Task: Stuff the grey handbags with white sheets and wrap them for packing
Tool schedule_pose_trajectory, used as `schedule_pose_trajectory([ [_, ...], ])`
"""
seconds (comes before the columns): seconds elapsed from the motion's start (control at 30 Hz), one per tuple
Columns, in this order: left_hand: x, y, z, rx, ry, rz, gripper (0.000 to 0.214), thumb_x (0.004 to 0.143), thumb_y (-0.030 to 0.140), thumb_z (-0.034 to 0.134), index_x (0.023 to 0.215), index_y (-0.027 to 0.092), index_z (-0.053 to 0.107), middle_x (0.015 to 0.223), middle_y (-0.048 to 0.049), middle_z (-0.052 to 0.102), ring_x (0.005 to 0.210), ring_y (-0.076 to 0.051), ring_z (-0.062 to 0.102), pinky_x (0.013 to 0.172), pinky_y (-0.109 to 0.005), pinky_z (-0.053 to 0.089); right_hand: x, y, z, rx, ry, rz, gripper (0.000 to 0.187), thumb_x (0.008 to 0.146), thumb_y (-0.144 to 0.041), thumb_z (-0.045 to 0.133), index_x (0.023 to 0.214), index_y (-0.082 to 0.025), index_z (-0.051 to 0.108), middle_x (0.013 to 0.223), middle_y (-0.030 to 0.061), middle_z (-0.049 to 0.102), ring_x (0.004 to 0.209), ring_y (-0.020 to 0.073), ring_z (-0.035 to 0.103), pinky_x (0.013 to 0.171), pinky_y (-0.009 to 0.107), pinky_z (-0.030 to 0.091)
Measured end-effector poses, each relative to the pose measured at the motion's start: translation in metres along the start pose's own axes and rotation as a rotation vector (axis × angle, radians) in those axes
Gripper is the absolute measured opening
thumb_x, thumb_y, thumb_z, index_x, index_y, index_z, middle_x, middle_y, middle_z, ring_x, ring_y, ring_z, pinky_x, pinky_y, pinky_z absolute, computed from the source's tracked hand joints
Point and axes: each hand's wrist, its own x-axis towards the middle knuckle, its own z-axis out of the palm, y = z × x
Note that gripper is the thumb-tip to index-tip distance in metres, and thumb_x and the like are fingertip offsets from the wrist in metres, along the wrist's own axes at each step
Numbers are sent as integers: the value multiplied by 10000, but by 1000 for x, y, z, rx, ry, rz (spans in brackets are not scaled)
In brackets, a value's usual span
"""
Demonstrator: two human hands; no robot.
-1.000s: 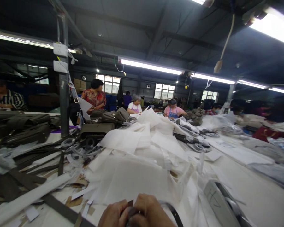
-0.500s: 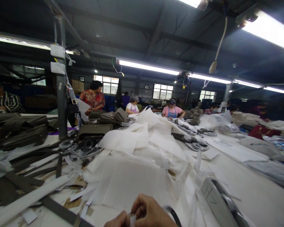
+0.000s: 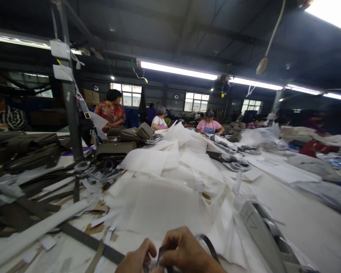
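At the bottom centre my two hands work close together. The fingers of my right hand (image 3: pixel 187 252) are bent in a pinch around a thin dark strip (image 3: pixel 160 253), only a short piece of which shows. My left hand (image 3: pixel 139 258) is curled beside it, thumb and fingers drawn in; what they hold is mostly hidden by the frame's lower edge. A dark curved band (image 3: pixel 208 244) arches out beside my right hand; whether it joins the strip I cannot tell. Just beyond my hands lie white translucent sheets (image 3: pixel 165 206) in a broad heap.
A grey machine casing (image 3: pixel 260 235) with handwritten marks stands at right. Dark straps (image 3: pixel 88 240), a long white roll (image 3: pixel 45 233) and scraps lie at left. Dark bags (image 3: pixel 113 149) sit by a metal post (image 3: pixel 72 113). Several people work farther back, including one in pink (image 3: pixel 208 125).
Both hands have risen slightly in the picture. A whitish piece showed between the fingers before; a dark strip shows there now. The view has shifted a little.
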Motion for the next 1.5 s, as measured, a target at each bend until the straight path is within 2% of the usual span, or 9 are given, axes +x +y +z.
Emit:
schedule_pose_trajectory([
  [0.1, -11, 11, -4, -34, -3, -1, 144, 721, 332, 527, 700, 196, 571, 687, 22, 596, 720, -165, 555, 630, -245, 348, -5, -6, 1, -12, 1, -56, 118, 531, -156, 774, 641, -136, 735, 563, -34, 632, 537, 87, 498, 542, 208, 372],
  [0.33, -19, 26, -7, -223, 24, -50, 146, 657, 291, 570, 723, 168, 612, 651, 28, 558, 658, -152, 508, 574, -247, 314, 1, -6, -10, 53, -194, -44, 201, 577, -244, 810, 721, -133, 726, 555, -50, 606, 521, 76, 468, 540, 205, 355],
  [0.47, -17, 23, -6, -275, 63, -74, 141, 637, 269, 594, 744, 177, 593, 613, 47, 528, 617, -136, 478, 556, -241, 301, 2, -8, -8, -11, -148, -44, 162, 611, -261, 783, 689, -133, 722, 562, -37, 620, 529, 87, 484, 552, 217, 370],
  [0.7, -10, 14, -10, -532, 7, -77, 174, 661, 317, 595, 757, 185, 533, 555, 82, 446, 526, -93, 371, 511, -232, 244, -5, -21, 0, -402, 0, -357, 39, 760, -182, 683, 727, -172, 700, 649, -14, 677, 619, 129, 590, 607, 223, 426],
  [0.9, -1, 9, -10, -816, 8, -144, 265, 560, 308, 652, 751, 167, 534, 543, 75, 463, 514, -77, 346, 525, -242, 195, -10, -17, 0, -772, 45, -699, 162, 916, -161, 530, 852, -193, 675, 774, 32, 707, 719, 151, 649, 695, 239, 458],
  [1.0, 3, 6, -9, -838, 17, -173, 291, 552, 319, 671, 764, 150, 567, 552, 64, 483, 517, -83, 358, 532, -246, 204, -17, -18, 1, -857, 21, -752, 184, 956, -163, 502, 871, -200, 661, 782, 32, 707, 741, 157, 663, 708, 240, 483],
  [1.23, 5, 3, -10, -927, -18, -171, 285, 596, 331, 652, 798, 143, 585, 620, 44, 527, 586, -110, 447, 587, -249, 300, -31, -17, -1, -1008, 111, -1025, 271, 938, -105, 491, 1169, -198, 598, 1058, 80, 733, 954, 193, 696, 1014, 407, 489],
  [1.37, 5, 2, -9, -944, -40, -141, 336, 597, 372, 725, 794, 164, 549, 617, 56, 539, 572, -97, 444, 589, -243, 305, -28, -13, -3, -1006, 172, -1183, 254, 966, -79, 446, 1108, -191, 625, 980, 60, 751, 918, 153, 701, 1032, 398, 485],
  [1.5, 7, -1, -9, -944, -20, -149, 369, 558, 342, 749, 795, 176, 521, 611, 50, 566, 552, -93, 456, 571, -236, 310, -23, -15, 2, -993, 173, -1161, 227, 969, -82, 452, 1032, -189, 642, 953, 46, 745, 895, 139, 692, 1038, 392, 474],
])
